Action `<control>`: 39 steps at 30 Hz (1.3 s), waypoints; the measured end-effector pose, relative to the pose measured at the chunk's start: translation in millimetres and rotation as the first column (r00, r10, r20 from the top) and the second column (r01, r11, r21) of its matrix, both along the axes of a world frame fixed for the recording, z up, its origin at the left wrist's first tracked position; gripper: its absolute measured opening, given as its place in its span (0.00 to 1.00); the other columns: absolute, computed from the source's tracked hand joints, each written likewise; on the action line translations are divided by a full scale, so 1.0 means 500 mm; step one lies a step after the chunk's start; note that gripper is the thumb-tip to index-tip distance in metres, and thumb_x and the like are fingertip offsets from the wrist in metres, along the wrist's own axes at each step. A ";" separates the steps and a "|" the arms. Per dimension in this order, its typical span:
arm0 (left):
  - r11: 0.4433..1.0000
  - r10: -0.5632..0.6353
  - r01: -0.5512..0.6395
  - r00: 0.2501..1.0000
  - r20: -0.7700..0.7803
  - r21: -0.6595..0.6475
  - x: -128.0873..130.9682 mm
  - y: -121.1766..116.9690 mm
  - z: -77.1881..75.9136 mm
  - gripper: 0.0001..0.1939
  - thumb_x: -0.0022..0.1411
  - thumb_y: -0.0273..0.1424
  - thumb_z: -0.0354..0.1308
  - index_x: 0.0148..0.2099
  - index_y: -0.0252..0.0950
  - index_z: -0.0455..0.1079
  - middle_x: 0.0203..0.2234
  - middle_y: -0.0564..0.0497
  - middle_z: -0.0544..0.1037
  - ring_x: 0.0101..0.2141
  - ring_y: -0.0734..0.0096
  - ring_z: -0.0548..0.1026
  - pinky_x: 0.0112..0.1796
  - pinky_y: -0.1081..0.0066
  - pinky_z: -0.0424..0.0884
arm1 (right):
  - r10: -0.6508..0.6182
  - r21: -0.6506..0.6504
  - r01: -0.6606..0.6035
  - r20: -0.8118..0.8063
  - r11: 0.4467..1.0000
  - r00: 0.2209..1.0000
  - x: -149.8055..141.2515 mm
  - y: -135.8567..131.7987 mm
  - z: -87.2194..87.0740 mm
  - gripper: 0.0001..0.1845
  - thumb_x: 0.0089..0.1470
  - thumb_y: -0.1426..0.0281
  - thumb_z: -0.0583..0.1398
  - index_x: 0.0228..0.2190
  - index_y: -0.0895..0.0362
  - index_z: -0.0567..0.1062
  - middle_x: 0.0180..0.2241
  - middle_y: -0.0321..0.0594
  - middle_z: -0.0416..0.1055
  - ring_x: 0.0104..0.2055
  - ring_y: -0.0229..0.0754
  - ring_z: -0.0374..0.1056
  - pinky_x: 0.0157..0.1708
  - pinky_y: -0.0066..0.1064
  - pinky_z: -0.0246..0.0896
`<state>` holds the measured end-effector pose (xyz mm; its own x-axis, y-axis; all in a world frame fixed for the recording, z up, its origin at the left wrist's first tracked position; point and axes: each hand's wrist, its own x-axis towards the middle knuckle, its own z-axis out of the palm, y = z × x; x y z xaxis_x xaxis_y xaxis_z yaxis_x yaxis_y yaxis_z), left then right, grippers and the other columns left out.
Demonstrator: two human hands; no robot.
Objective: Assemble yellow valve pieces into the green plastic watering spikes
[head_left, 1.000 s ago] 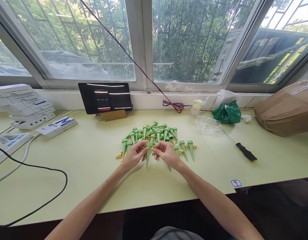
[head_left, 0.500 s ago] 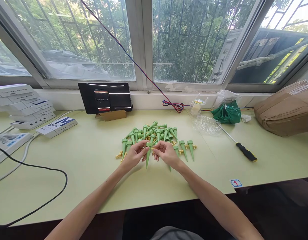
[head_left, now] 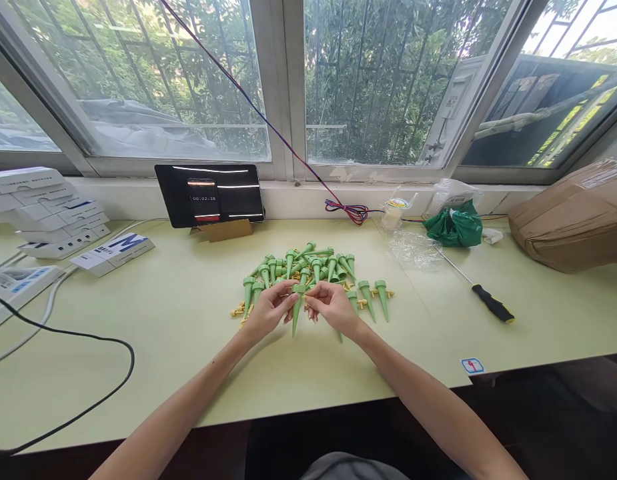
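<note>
Left grip (head_left: 279, 307) pinches a green, pointed plastic spike (head_left: 297, 316), back from the pale yellow desk's (head_left: 188, 347) front edge; right grip (head_left: 329, 306) pinches a tiny yellow plastic bit (head_left: 307, 298). I'd hold both straight and steady.

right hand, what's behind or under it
Behind the right hand, green spikes and yellow pieces show; a green tip pokes out below. The hand covers the rest.

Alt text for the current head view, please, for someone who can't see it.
The left hand holds a tapered green spike and the right hand appears to pinch a small yellow part beside it. Behind them lies a pile of green spikes and yellow pieces; a screwdriver lies farther right.
</note>
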<state>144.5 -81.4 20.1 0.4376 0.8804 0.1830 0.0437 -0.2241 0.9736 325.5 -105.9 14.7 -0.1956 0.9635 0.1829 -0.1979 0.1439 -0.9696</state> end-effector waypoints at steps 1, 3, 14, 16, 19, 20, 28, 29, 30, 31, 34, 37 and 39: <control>1.000 -0.003 0.003 1.000 0.002 0.001 0.000 0.000 0.000 0.18 0.63 0.40 0.60 0.51 0.36 0.69 0.22 0.58 0.67 0.18 0.78 0.66 0.21 0.74 0.65 | -0.011 0.024 0.011 0.017 1.000 1.000 0.000 -0.001 -0.001 0.17 0.49 0.58 0.67 0.27 0.56 0.69 0.19 0.32 0.68 0.20 0.36 0.67 0.20 0.28 0.65; 1.000 -0.010 0.010 1.000 0.007 0.000 -0.001 0.000 0.000 0.17 0.63 0.40 0.60 0.50 0.36 0.69 0.22 0.58 0.67 0.18 0.78 0.66 0.20 0.74 0.65 | -0.044 0.087 0.038 0.072 0.995 0.996 -0.001 -0.004 -0.002 0.15 0.51 0.59 0.65 0.27 0.56 0.69 0.19 0.32 0.68 0.19 0.36 0.66 0.20 0.28 0.65; 1.000 -0.012 0.012 1.000 -0.007 0.000 -0.001 0.002 -0.004 0.17 0.64 0.39 0.59 0.52 0.36 0.68 0.24 0.57 0.67 0.18 0.79 0.66 0.21 0.75 0.65 | 0.008 -0.001 -0.008 0.010 1.000 1.000 0.000 0.002 -0.003 0.15 0.49 0.60 0.66 0.27 0.56 0.68 0.19 0.32 0.69 0.20 0.36 0.67 0.20 0.29 0.65; 1.000 -0.017 0.017 1.000 -0.002 0.001 -0.002 0.003 -0.006 0.17 0.64 0.39 0.59 0.52 0.36 0.68 0.24 0.57 0.67 0.18 0.79 0.66 0.21 0.75 0.65 | -0.017 0.050 0.014 0.056 0.999 0.998 0.000 -0.001 -0.004 0.13 0.51 0.62 0.65 0.27 0.56 0.68 0.19 0.32 0.68 0.19 0.36 0.67 0.20 0.28 0.65; 1.000 -0.023 0.023 1.000 0.009 0.001 -0.003 0.004 -0.007 0.17 0.65 0.39 0.59 0.51 0.36 0.68 0.24 0.57 0.67 0.18 0.80 0.66 0.20 0.75 0.65 | -0.065 0.139 0.046 0.138 0.989 0.988 -0.001 -0.006 -0.005 0.10 0.54 0.65 0.62 0.27 0.56 0.68 0.18 0.32 0.69 0.19 0.35 0.65 0.21 0.27 0.63; 1.000 -0.022 0.022 1.000 0.010 -0.001 -0.003 0.004 -0.007 0.17 0.65 0.39 0.58 0.51 0.36 0.68 0.24 0.57 0.66 0.18 0.80 0.66 0.20 0.75 0.65 | -0.070 0.145 0.049 0.143 0.988 0.987 -0.001 -0.007 -0.005 0.10 0.54 0.65 0.62 0.27 0.56 0.68 0.18 0.32 0.69 0.19 0.35 0.65 0.21 0.27 0.63; 1.000 -0.012 0.012 1.000 -0.010 -0.010 0.000 -0.001 -0.001 0.18 0.64 0.40 0.59 0.52 0.36 0.68 0.24 0.57 0.67 0.18 0.79 0.66 0.21 0.74 0.65 | 0.016 -0.051 -0.016 0.002 0.999 1.000 0.000 0.002 0.000 0.16 0.48 0.60 0.67 0.27 0.57 0.68 0.19 0.33 0.69 0.20 0.36 0.67 0.20 0.28 0.65; 1.000 -0.012 0.012 1.000 -0.010 -0.007 0.000 0.000 -0.002 0.18 0.64 0.40 0.59 0.52 0.36 0.68 0.24 0.57 0.67 0.18 0.79 0.66 0.21 0.74 0.65 | 0.016 -0.043 -0.016 0.007 0.999 1.000 0.000 0.002 0.000 0.17 0.48 0.59 0.67 0.27 0.57 0.68 0.19 0.33 0.69 0.20 0.36 0.67 0.20 0.28 0.65; 1.000 -0.013 0.013 1.000 -0.009 -0.004 0.000 0.000 -0.003 0.18 0.64 0.40 0.59 0.52 0.36 0.68 0.24 0.57 0.67 0.18 0.79 0.66 0.21 0.74 0.64 | 0.011 -0.025 -0.011 0.019 1.000 1.000 0.000 0.002 0.000 0.16 0.48 0.59 0.67 0.27 0.57 0.68 0.19 0.32 0.69 0.20 0.36 0.67 0.20 0.28 0.65; 1.000 -0.015 0.015 1.000 -0.008 -0.003 -0.001 0.001 -0.003 0.17 0.64 0.40 0.59 0.51 0.36 0.68 0.24 0.57 0.67 0.18 0.79 0.66 0.21 0.74 0.64 | 0.001 0.002 -0.001 0.038 1.000 0.999 0.000 0.001 0.000 0.16 0.49 0.60 0.66 0.27 0.56 0.68 0.19 0.32 0.69 0.20 0.36 0.67 0.21 0.28 0.65; 1.000 -0.022 0.022 1.000 -0.002 -0.009 -0.002 0.001 -0.003 0.17 0.65 0.40 0.58 0.51 0.36 0.68 0.23 0.57 0.67 0.18 0.79 0.65 0.21 0.74 0.64 | -0.051 0.108 0.038 0.121 0.993 0.991 -0.001 -0.004 -0.003 0.12 0.53 0.64 0.64 0.27 0.56 0.68 0.19 0.32 0.68 0.20 0.35 0.66 0.21 0.28 0.64; 1.000 -0.026 0.026 1.000 0.005 -0.015 -0.002 0.001 -0.002 0.18 0.65 0.40 0.58 0.51 0.35 0.68 0.23 0.57 0.67 0.18 0.79 0.65 0.21 0.74 0.64 | -0.077 0.158 0.052 0.158 0.986 0.984 -0.003 -0.006 -0.005 0.09 0.55 0.67 0.62 0.27 0.56 0.68 0.18 0.32 0.69 0.19 0.35 0.65 0.21 0.28 0.63; 1.000 -0.020 0.020 1.000 0.004 -0.016 -0.001 0.000 -0.001 0.18 0.64 0.40 0.59 0.52 0.35 0.68 0.23 0.57 0.68 0.18 0.79 0.65 0.20 0.74 0.64 | -0.059 0.122 0.045 0.115 0.992 0.992 -0.003 -0.004 -0.005 0.10 0.54 0.66 0.63 0.27 0.56 0.68 0.18 0.32 0.68 0.19 0.35 0.66 0.21 0.28 0.63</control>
<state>143.9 -81.4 19.8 0.4543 0.8744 0.1706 0.0359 -0.2093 0.9772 323.9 -108.2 12.0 -0.1726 0.9459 0.2749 -0.0718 0.2662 -0.9612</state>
